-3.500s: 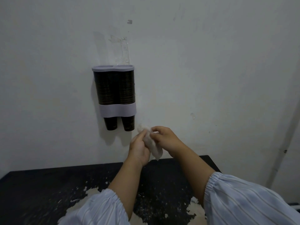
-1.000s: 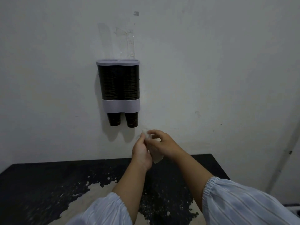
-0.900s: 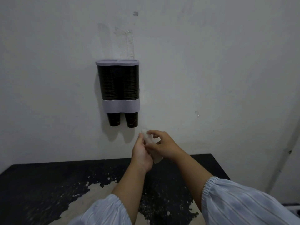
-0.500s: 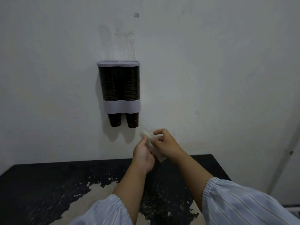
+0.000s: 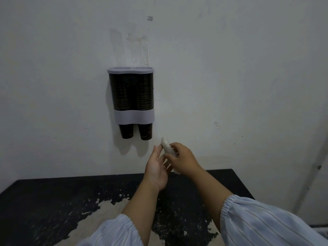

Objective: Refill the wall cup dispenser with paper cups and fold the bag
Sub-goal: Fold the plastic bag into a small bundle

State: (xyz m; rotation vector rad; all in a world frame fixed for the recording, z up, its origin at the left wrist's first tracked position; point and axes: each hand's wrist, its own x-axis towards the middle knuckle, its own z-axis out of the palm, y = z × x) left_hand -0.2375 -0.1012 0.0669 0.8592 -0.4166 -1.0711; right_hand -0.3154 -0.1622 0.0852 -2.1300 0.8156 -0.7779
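A double cup dispenser [image 5: 134,118] with a grey lid and band hangs on the white wall. Both its tubes are packed with black paper cups [image 5: 131,93], and one cup sticks out under each tube. Below and right of it, a small folded clear plastic bag [image 5: 166,147] is pinched in my right hand [image 5: 182,159]. My left hand [image 5: 156,167] sits just left of it, palm turned toward the bag, with its fingertips touching the bag's upper end. The bag's lower part is hidden behind my hands.
A black table [image 5: 53,201] with patches of worn-off paint stands against the wall below my hands. Old clear tape [image 5: 140,48] sticks to the wall above the dispenser. A pale pipe or door frame [image 5: 314,173] runs down at the right edge.
The bag has been folded tighter into a narrow strip. My left hand has loosened from gripping it to an open palm beside it, while my right hand keeps the pinch.
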